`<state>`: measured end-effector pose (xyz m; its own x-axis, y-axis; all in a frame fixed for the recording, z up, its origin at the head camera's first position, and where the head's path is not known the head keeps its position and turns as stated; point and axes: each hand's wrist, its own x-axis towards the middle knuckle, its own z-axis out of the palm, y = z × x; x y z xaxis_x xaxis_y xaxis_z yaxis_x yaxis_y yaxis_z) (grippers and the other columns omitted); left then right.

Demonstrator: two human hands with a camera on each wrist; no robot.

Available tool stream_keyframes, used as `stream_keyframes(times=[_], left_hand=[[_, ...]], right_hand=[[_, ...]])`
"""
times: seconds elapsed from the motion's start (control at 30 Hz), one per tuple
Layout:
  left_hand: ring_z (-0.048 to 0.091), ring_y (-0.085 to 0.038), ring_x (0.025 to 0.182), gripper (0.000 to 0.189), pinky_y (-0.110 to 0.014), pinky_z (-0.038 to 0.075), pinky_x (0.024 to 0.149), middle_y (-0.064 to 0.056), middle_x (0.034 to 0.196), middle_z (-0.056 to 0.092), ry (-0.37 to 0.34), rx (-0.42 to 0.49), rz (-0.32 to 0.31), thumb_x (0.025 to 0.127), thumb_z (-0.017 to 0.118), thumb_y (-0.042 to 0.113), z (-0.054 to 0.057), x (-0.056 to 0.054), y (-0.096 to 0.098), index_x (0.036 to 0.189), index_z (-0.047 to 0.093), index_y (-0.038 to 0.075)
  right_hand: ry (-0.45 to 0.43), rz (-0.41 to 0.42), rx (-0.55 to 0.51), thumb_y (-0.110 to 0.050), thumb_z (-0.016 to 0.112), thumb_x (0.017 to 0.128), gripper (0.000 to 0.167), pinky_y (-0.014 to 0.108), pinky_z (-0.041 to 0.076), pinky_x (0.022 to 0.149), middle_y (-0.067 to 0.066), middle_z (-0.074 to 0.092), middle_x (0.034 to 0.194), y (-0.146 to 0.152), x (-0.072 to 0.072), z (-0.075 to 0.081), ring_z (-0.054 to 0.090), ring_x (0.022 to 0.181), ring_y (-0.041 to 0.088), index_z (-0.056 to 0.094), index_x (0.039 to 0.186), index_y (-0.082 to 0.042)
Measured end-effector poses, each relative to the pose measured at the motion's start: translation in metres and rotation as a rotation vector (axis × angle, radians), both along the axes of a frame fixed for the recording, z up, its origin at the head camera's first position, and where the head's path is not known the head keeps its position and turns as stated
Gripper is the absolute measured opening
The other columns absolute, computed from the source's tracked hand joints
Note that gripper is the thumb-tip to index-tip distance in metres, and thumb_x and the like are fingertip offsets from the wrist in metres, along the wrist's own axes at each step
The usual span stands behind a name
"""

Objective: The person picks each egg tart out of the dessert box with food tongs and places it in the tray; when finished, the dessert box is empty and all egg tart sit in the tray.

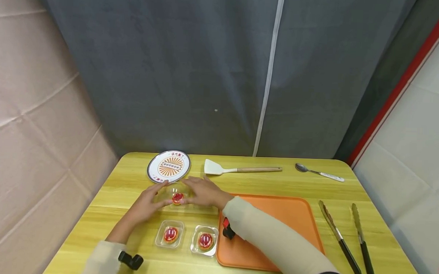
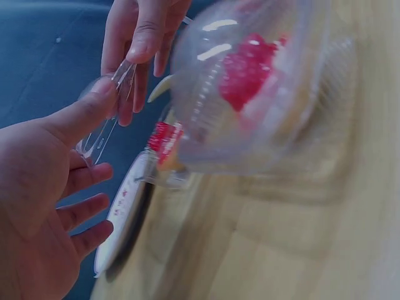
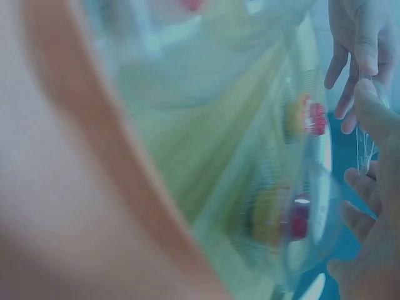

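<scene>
Between both hands is a clear plastic lid (image 2: 107, 128), held above a red-topped tart (image 1: 178, 198) in the far clear box. My left hand (image 1: 146, 205) pinches the lid at its left edge, thumb against it and the other fingers spread. From the opposite side my right hand (image 1: 204, 191) pinches the same lid by thumb and fingers. Nearer the front edge, two more clear boxes stand side by side, a left box (image 1: 159, 236) and a right box (image 1: 194, 245), each with a red-topped tart inside. The wrist views are partly blurred.
Behind the hands lies a white patterned plate (image 1: 156, 167). A white spatula (image 1: 214, 168) and a spoon (image 1: 314, 171) lie along the back. An orange tray (image 1: 282, 220) sits under the right forearm, with black-handled tongs (image 1: 346, 250) to its right.
</scene>
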<state>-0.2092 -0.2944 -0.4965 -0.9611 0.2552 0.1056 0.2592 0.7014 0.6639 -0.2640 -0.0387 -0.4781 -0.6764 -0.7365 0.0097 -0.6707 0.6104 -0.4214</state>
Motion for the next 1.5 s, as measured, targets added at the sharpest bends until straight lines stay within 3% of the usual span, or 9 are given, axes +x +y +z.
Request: stream_keyframes(times=[0.27,0.37,0.6,0.83,0.97,1.07,1.2,1.4,1.5], left_hand=[[0.055,-0.04,0.133,0.066,-0.062,0.047,0.108,-0.019,0.141,0.062,0.018,-0.007,0.005,0.097,0.071,0.043,0.023,0.003,-0.005,0.145,0.056,0.0],[0.059,-0.041,0.127,0.059,-0.062,0.049,0.105,-0.02,0.133,0.066,0.033,-0.019,0.01,0.101,0.066,0.04,0.029,0.005,-0.006,0.144,0.057,-0.002],[0.064,-0.037,0.117,0.069,-0.062,0.051,0.101,-0.016,0.123,0.069,0.074,-0.093,0.009,0.102,0.065,0.04,0.042,0.011,-0.003,0.156,0.041,0.004],[0.065,-0.037,0.116,0.117,-0.057,0.057,0.093,-0.016,0.131,0.064,0.393,-0.271,-0.032,0.072,0.095,0.021,0.047,0.019,0.002,0.165,0.024,0.022],[0.066,-0.033,0.115,0.112,-0.053,0.059,0.091,-0.012,0.129,0.064,0.53,-0.327,-0.058,0.07,0.094,0.012,0.045,0.021,0.005,0.163,0.032,0.024],[0.067,-0.03,0.112,0.106,-0.052,0.059,0.09,-0.01,0.123,0.066,0.552,-0.319,-0.062,0.073,0.092,0.011,0.044,0.022,0.004,0.161,0.036,0.021],[0.066,-0.028,0.106,0.097,-0.051,0.059,0.088,-0.007,0.115,0.066,0.47,-0.255,-0.079,0.077,0.09,0.011,0.043,0.02,0.0,0.159,0.039,0.014],[0.06,-0.03,0.11,0.083,-0.053,0.06,0.087,-0.012,0.117,0.061,0.205,-0.098,-0.059,0.084,0.086,0.009,0.036,0.014,-0.018,0.154,0.042,0.004],[0.056,-0.035,0.117,0.079,-0.055,0.059,0.09,-0.019,0.126,0.056,0.1,-0.021,-0.053,0.087,0.084,0.013,0.029,0.011,-0.028,0.154,0.042,0.001]], right_hand=[[-0.092,0.103,-0.152,-0.049,0.059,0.103,0.069,0.042,0.036,0.122,0.001,0.038,0.164,-0.005,0.003,0.022,0.041,0.148,0.022,0.035,0.162,-0.024],[-0.193,0.101,-0.23,-0.046,0.059,0.104,0.064,0.038,0.042,0.117,0.003,0.046,0.159,-0.007,0.004,0.026,0.048,0.143,0.02,0.038,0.161,-0.022],[-0.742,-0.014,-0.521,-0.03,0.053,0.109,0.052,0.045,0.05,0.11,0.016,0.059,0.143,-0.007,0.009,0.037,0.059,0.131,0.031,0.044,0.156,-0.011],[-1.205,-0.094,-0.712,-0.036,0.047,0.111,0.057,0.054,0.044,0.115,0.02,0.06,0.14,-0.008,0.003,0.03,0.057,0.131,0.04,0.038,0.157,-0.003],[-1.362,-0.11,-0.746,-0.039,0.044,0.111,0.056,0.053,0.043,0.115,0.023,0.06,0.138,-0.007,0.002,0.03,0.064,0.118,0.035,0.044,0.154,-0.004],[-1.409,-0.12,-0.738,-0.042,0.043,0.111,0.054,0.052,0.043,0.115,0.022,0.061,0.137,-0.008,0.001,0.029,0.067,0.11,0.029,0.049,0.15,-0.005],[-1.281,-0.117,-0.694,-0.044,0.046,0.11,0.058,0.053,0.046,0.113,0.019,0.063,0.133,-0.013,0.002,0.026,0.068,0.112,0.031,0.046,0.152,-0.004],[-0.504,-0.08,-0.461,-0.043,0.071,0.097,0.078,0.035,0.057,0.098,0.011,0.057,0.147,-0.031,0.011,0.02,0.064,0.123,0.027,0.036,0.161,-0.014],[-0.268,-0.082,-0.331,-0.046,0.08,0.089,0.093,0.031,0.053,0.102,0.005,0.05,0.155,-0.04,0.015,0.013,0.058,0.131,0.021,0.03,0.164,-0.021]])
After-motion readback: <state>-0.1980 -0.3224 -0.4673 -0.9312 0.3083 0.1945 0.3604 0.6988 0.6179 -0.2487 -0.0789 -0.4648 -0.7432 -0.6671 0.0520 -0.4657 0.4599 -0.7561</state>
